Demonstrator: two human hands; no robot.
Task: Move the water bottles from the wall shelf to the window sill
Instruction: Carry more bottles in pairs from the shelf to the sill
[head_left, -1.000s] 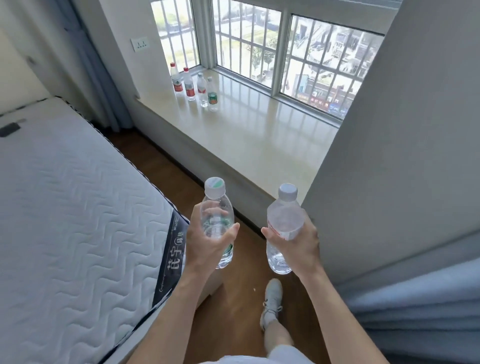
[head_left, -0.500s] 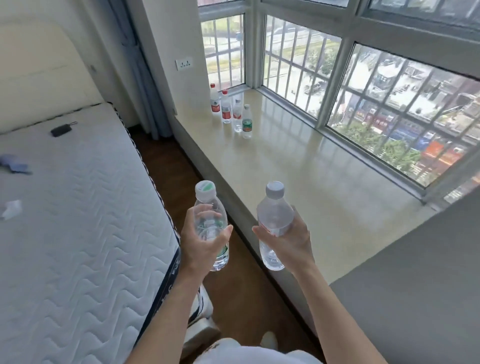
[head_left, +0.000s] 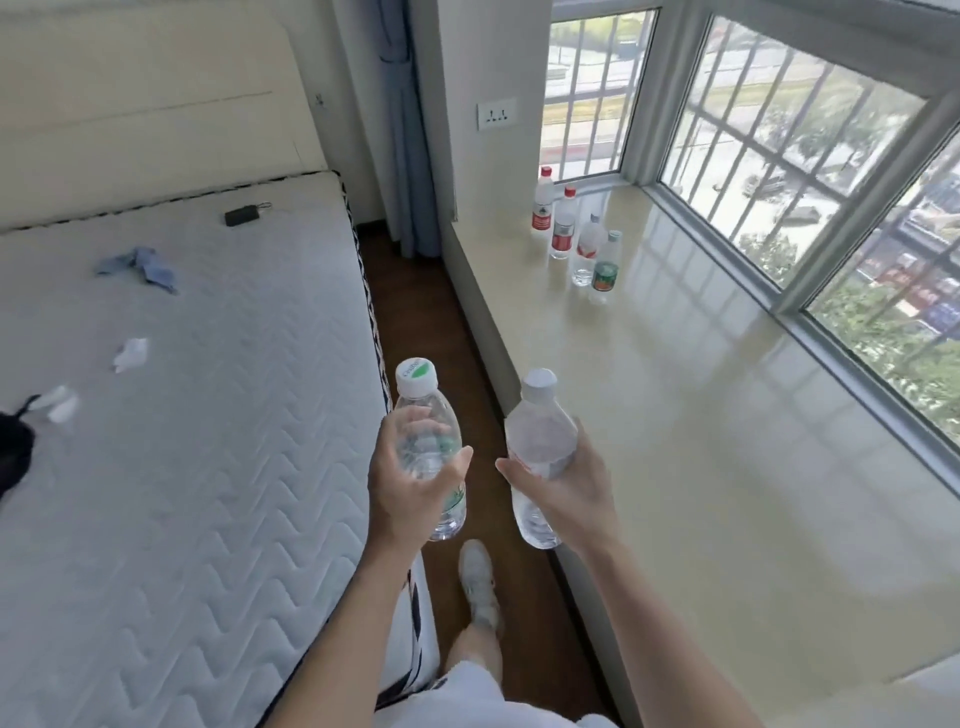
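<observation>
carry step, judged mid-transfer. the left hand (head_left: 410, 483) is wrapped around a green-capped bottle (head_left: 428, 447); the right hand (head_left: 563, 488) is wrapped around a white-capped bottle (head_left: 540, 452). both are held upright over the floor strip between the mattress (head_left: 182, 441) and the window sill (head_left: 701, 441), neither yet over the sill. four bottles (head_left: 574, 236) are already stood in a tight diagonal row at the sill's far end, near the window. advice: both bottles should be kept upright and set down one at a time just beside the nearest standing bottle, without knocking the row, each released only once its base is flat.
</observation>
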